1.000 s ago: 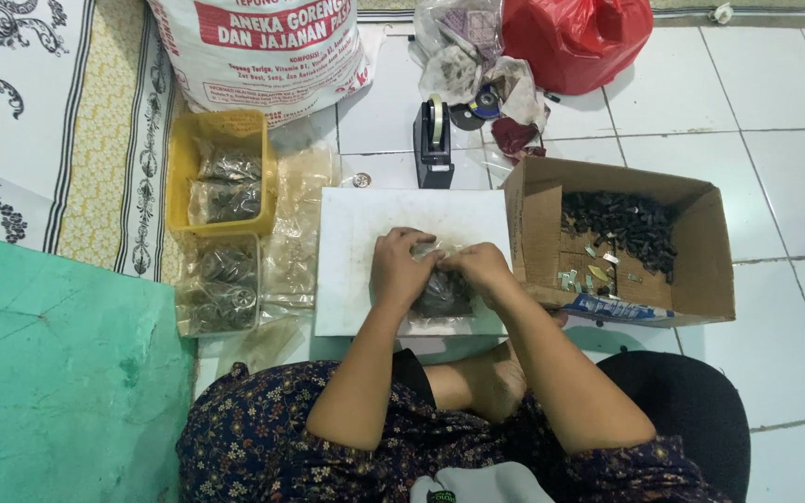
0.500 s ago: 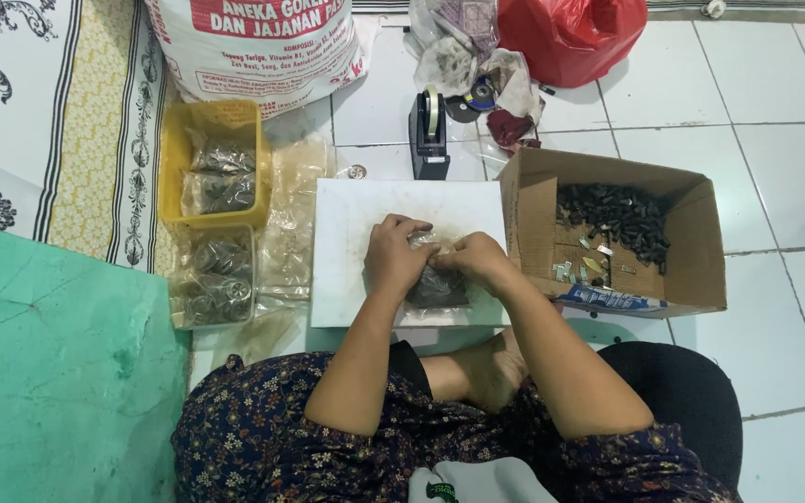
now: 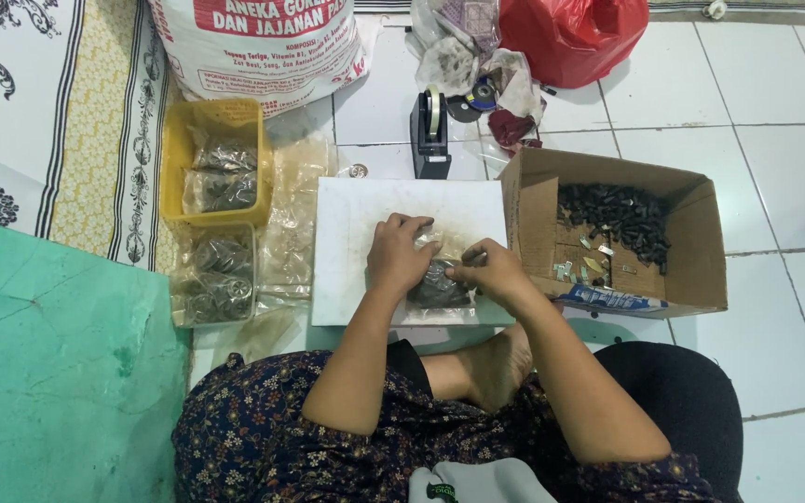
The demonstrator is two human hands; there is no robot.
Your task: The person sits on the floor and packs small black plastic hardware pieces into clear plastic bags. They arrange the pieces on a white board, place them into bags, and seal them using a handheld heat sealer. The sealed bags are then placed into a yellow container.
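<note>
On the white board (image 3: 356,214), both hands' fingers (image 3: 412,228) pinch the clear packet (image 3: 438,284) between them.

Even, soft overhead light, white floor tiles (image 3: 775,84) were bright with mild sheen, shadows faint under the arms, picture sharp throughout, slight wide-angle bending at edges

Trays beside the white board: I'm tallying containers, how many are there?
2. A yellow tray sits farther from the person; a clear tray lies just nearer. Others may be hidden.
</note>
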